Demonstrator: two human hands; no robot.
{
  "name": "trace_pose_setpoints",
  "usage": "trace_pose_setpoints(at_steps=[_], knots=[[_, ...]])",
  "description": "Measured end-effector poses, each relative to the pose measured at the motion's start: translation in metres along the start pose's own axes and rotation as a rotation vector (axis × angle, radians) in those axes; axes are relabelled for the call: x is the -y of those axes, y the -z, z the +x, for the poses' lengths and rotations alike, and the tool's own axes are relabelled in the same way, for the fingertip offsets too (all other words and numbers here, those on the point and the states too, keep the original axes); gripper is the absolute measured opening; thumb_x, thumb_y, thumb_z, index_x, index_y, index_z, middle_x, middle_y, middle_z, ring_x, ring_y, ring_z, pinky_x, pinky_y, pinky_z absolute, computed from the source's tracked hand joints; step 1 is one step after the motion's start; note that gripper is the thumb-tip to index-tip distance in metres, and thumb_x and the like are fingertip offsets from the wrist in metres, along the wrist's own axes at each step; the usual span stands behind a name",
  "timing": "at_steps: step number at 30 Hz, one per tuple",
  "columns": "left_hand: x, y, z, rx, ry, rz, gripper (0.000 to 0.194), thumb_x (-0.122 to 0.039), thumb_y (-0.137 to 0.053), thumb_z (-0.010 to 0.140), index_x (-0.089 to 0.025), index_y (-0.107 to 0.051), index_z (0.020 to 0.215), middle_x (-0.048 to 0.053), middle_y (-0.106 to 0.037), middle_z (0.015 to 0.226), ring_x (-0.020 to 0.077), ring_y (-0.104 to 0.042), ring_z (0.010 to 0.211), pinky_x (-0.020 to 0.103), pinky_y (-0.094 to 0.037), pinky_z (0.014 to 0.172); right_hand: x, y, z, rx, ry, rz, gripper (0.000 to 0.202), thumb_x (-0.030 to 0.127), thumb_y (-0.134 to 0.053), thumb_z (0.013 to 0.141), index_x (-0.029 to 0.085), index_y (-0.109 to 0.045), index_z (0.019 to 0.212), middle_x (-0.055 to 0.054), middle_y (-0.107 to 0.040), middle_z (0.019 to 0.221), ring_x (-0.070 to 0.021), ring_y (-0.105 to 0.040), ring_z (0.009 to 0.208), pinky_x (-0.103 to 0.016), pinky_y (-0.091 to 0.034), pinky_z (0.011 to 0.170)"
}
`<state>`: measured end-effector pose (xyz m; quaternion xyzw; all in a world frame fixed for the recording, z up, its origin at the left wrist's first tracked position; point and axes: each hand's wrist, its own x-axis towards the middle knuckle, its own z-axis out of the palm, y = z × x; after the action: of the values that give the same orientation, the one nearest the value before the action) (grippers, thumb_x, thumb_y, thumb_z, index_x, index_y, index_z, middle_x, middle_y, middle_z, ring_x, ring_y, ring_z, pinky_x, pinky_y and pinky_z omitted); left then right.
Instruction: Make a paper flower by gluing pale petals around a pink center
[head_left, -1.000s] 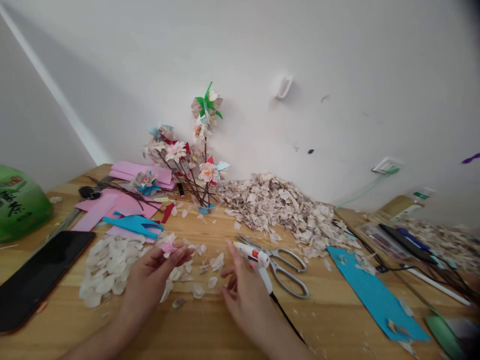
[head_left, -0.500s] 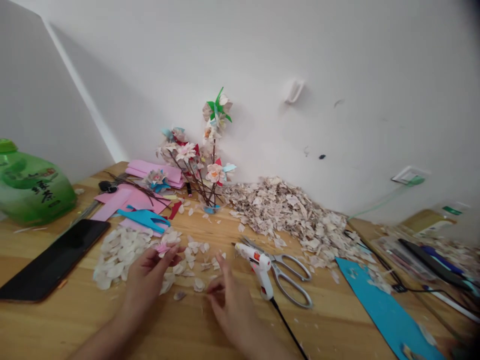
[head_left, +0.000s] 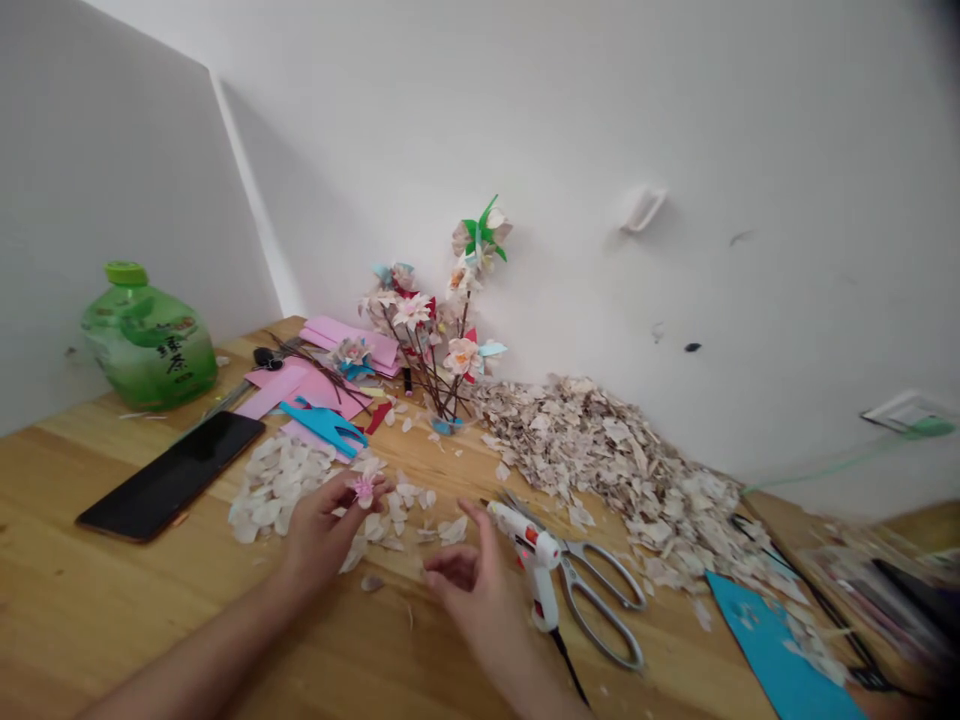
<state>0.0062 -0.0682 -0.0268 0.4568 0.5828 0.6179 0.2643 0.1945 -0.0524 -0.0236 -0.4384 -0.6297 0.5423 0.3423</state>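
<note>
Pinching pink flower (head_left: pixel 364 490) in left hand (head_left: pixel 322 528), with glue gun (head_left: pixel 517 526), aimed toward ten, at one o'clock from nearer, empty, half-curled right hand (head_left: pixel 480 592).

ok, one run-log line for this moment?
left hand: holding pink-centred petal flower | right hand: nothing visible in grip, nearest hot glue gun | scissors: beside glue gun | loose petals: on table
</note>
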Motion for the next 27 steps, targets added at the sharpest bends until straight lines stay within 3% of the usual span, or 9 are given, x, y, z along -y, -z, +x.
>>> trace_pose_setpoints(at_steps=[4, 10, 14, 17, 19, 22, 23, 25, 27], knots=[[0.003, -0.007, -0.002, 0.040, -0.008, 0.032, 0.014, -0.031, -0.062, 0.073, -0.021, -0.070, 0.073, 0.000, -0.068, 0.063, 0.0166, -0.062, 0.061, 0.025, -0.048, 0.058, 0.002, 0.007, -0.002, 0.033, -0.263, 0.511, 0.070, 0.025, -0.078, 0.054, 0.022, -0.037, 0.111, 0.004, -0.063, 0.070, -0.0206, -0.066, 0.065, -0.031, -0.050, 0.055], [0.008, -0.016, -0.009, 0.122, 0.039, 0.066, 0.015, -0.032, -0.061, 0.073, -0.020, -0.070, 0.076, 0.002, -0.071, 0.068, 0.0174, -0.064, 0.059, 0.025, -0.049, 0.054, -0.003, 0.007, -0.004, 0.029, -0.235, 0.635, 0.058, 0.021, -0.081, 0.052, 0.020, -0.047, 0.099, 0.004, -0.062, 0.072, -0.0128, -0.061, 0.059, -0.029, -0.050, 0.062], [0.004, -0.019, -0.012, 0.146, 0.062, 0.065, 0.018, -0.035, -0.061, 0.073, -0.019, -0.070, 0.072, 0.002, -0.070, 0.063, 0.0179, -0.064, 0.057, 0.025, -0.049, 0.054, -0.002, 0.006, -0.002, 0.016, -0.129, 0.534, 0.057, 0.025, -0.076, 0.055, 0.023, -0.044, 0.102, 0.004, -0.059, 0.076, -0.0137, -0.061, 0.062, -0.030, -0.050, 0.063], [-0.001, -0.021, -0.014, 0.149, 0.077, 0.056, 0.019, -0.037, -0.063, 0.071, -0.020, -0.069, 0.067, 0.001, -0.067, 0.056, 0.0179, -0.062, 0.055, 0.025, -0.048, 0.052, 0.013, 0.028, -0.010, 0.085, -0.068, 0.382, 0.052, 0.023, -0.070, 0.059, 0.024, -0.043, 0.103, 0.004, -0.058, 0.076, -0.0123, -0.059, 0.059, -0.027, -0.048, 0.060], [-0.003, -0.021, -0.015, 0.148, 0.091, 0.050, 0.020, -0.038, -0.063, 0.071, -0.020, -0.068, 0.064, 0.002, -0.068, 0.057, 0.0177, -0.061, 0.054, 0.025, -0.047, 0.052, 0.031, 0.059, -0.022, 0.269, -0.115, 0.173, 0.043, 0.015, -0.062, 0.065, 0.022, -0.048, 0.105, 0.002, -0.062, 0.080, -0.0133, -0.061, 0.071, -0.024, -0.046, 0.064], [-0.004, -0.021, -0.016, 0.153, 0.116, 0.036, 0.023, -0.041, -0.063, 0.070, -0.020, -0.068, 0.064, 0.003, -0.069, 0.058, 0.0180, -0.062, 0.055, 0.025, -0.048, 0.053, 0.058, 0.109, -0.042, 0.809, -0.295, -0.233, 0.041, 0.006, -0.065, 0.059, 0.021, -0.062, 0.096, 0.003, -0.066, 0.074, -0.0117, -0.062, 0.065, -0.018, -0.043, 0.057], [-0.005, -0.021, -0.016, 0.157, 0.124, 0.030, 0.023, -0.042, -0.063, 0.070, -0.020, -0.069, 0.066, 0.003, -0.069, 0.059, 0.0179, -0.062, 0.056, 0.025, -0.048, 0.053, 0.065, 0.120, -0.046, 0.890, -0.321, -0.331, 0.043, 0.004, -0.066, 0.057, 0.022, -0.064, 0.097, 0.002, -0.067, 0.076, -0.0119, -0.062, 0.065, -0.018, -0.043, 0.059], [-0.006, -0.021, -0.016, 0.160, 0.136, 0.019, 0.024, -0.042, -0.063, 0.070, -0.020, -0.070, 0.069, 0.003, -0.069, 0.061, 0.0175, -0.062, 0.056, 0.025, -0.048, 0.054, 0.073, 0.126, -0.049, 0.810, -0.318, -0.392, 0.047, 0.008, -0.065, 0.062, 0.023, -0.060, 0.107, 0.000, -0.070, 0.084, -0.0134, -0.063, 0.070, -0.020, -0.045, 0.061], [-0.007, -0.021, -0.015, 0.151, 0.144, 0.012, 0.025, -0.043, -0.065, 0.068, -0.019, -0.071, 0.069, 0.002, -0.069, 0.060, 0.0171, -0.061, 0.055, 0.025, -0.048, 0.053, 0.072, 0.113, -0.044, 0.632, -0.264, -0.363, 0.040, 0.016, -0.065, 0.070, 0.022, -0.057, 0.109, -0.002, -0.070, 0.088, -0.0149, -0.063, 0.076, -0.021, -0.046, 0.064]])
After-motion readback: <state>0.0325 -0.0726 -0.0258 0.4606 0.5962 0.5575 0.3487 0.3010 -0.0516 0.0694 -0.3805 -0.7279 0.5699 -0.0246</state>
